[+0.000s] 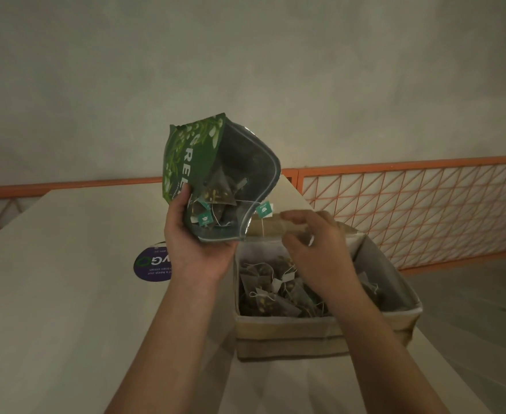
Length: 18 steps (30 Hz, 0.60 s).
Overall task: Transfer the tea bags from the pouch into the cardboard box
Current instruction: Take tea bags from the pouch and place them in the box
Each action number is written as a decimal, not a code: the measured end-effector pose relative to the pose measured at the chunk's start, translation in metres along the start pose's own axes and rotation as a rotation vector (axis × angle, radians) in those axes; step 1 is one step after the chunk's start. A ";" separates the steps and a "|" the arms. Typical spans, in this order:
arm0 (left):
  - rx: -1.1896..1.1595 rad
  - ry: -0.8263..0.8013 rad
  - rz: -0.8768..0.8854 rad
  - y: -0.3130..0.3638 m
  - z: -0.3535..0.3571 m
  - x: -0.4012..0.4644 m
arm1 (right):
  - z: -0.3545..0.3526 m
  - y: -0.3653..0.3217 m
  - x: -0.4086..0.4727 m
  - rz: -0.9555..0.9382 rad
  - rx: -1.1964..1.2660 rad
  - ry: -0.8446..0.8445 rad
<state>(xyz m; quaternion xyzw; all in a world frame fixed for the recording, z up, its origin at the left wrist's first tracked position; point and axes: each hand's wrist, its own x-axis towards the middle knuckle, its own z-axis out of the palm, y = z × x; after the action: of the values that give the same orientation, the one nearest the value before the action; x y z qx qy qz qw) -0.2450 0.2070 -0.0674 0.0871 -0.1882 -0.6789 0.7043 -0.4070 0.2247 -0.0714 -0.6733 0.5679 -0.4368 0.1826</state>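
Pale tabletop, grey wall behind: tea bags going from pouch to box, most already across.

At centre frame the left hand [198, 249] grips the green pouch [215, 174] from below, fingers wrapped round its lower edge, mouth tipped toward the onlooker; a few tea bags [218, 189] and their teal tags still show inside. Lower right, the cardboard box [290, 339] on the table [66, 294] already holds a heap of bags. The right hand [314, 249] hovers over the box's far edge, fingers loosely curled near a dangling tag [264, 210]; whether it pinches the string I cannot tell. Only a handful seems left.
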 end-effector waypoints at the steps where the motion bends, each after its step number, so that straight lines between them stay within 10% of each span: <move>1: 0.003 0.003 -0.003 0.000 0.000 0.000 | -0.001 -0.006 0.000 -0.004 0.030 0.008; 18: 0.033 0.040 -0.003 -0.002 -0.001 -0.001 | -0.023 -0.043 0.013 -0.148 0.372 0.232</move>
<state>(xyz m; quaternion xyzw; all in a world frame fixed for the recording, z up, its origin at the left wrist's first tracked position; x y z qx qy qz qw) -0.2468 0.2074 -0.0693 0.1127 -0.1850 -0.6748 0.7055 -0.4001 0.2306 -0.0217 -0.6130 0.4439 -0.6207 0.2046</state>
